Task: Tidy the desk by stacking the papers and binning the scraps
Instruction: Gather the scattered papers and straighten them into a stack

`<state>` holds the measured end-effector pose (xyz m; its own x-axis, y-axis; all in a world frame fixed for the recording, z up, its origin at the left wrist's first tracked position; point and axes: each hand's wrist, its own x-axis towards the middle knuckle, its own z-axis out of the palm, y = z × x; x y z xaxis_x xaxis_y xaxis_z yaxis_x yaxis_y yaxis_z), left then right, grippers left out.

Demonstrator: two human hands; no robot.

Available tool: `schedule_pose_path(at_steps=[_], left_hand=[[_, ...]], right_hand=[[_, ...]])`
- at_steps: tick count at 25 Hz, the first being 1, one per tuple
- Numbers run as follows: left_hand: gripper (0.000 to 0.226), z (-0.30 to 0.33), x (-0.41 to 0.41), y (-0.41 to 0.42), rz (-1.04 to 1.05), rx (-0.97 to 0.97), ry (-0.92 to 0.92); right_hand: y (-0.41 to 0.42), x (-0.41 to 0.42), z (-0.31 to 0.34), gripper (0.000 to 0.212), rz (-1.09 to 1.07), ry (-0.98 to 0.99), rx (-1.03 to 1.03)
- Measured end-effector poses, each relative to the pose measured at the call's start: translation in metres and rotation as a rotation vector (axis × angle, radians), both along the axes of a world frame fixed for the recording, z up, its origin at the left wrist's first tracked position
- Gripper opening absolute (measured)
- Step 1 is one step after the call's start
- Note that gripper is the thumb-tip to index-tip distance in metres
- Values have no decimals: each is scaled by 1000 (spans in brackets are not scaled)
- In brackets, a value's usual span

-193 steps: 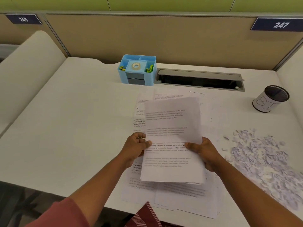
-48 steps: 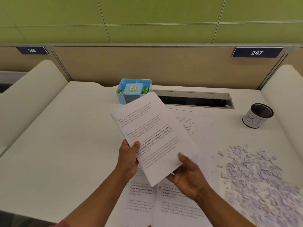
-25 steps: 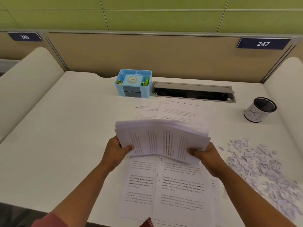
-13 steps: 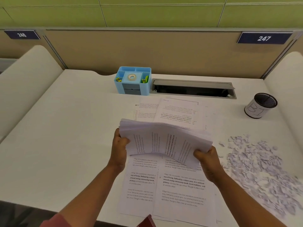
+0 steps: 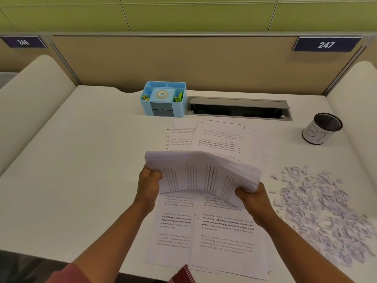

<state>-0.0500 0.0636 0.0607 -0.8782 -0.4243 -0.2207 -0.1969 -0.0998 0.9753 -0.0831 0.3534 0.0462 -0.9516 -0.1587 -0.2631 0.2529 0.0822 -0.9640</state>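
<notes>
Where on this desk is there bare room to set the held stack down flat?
The widest bare patch is the left half of the desk, bordered by the blue organizer and the loose sheets. Centre is crowded with sheets under the stack; right is covered by scraps, with a narrow gap before the mesh cup.

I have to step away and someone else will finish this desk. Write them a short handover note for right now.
Hands: left hand grips the left edge and right hand grips the right edge of a stack of papers, held sagging above the desk.
Where things are: loose sheets lie on the desk under the stack, and more loose sheets lie beyond it. The pile of scraps lies to the right. The bin stands at far right.
Done: part of the papers gathered.
Left: collect the remaining sheets, set the stack down, bin all the scraps.
</notes>
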Motion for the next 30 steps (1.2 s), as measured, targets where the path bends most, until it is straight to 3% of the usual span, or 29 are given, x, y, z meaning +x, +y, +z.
schedule_pose_path(at_steps=[7, 11, 17, 20, 25, 30], left_hand=[[15, -17, 2, 1, 12, -6, -74], [29, -23, -1, -2, 41, -55, -97], [29, -30, 2, -15, -142, -65, -177], [33, -35, 3, -23, -220, -114, -219], [26, -22, -1, -31, -272, -235, -171], [28, 4, -15, -49, -429, -226, -162]], right_hand=[[1, -4, -2, 47, 20, -22, -13], [5, -9, -8, 51, 11, -55, -33], [7, -10, -18, 47, 55, -89, -33], [8, -11, -14, 37, 72, -95, -50], [12, -22, -3, 14, 86, -73, 96], [22, -32, 19, 19, 144, -104, -56]])
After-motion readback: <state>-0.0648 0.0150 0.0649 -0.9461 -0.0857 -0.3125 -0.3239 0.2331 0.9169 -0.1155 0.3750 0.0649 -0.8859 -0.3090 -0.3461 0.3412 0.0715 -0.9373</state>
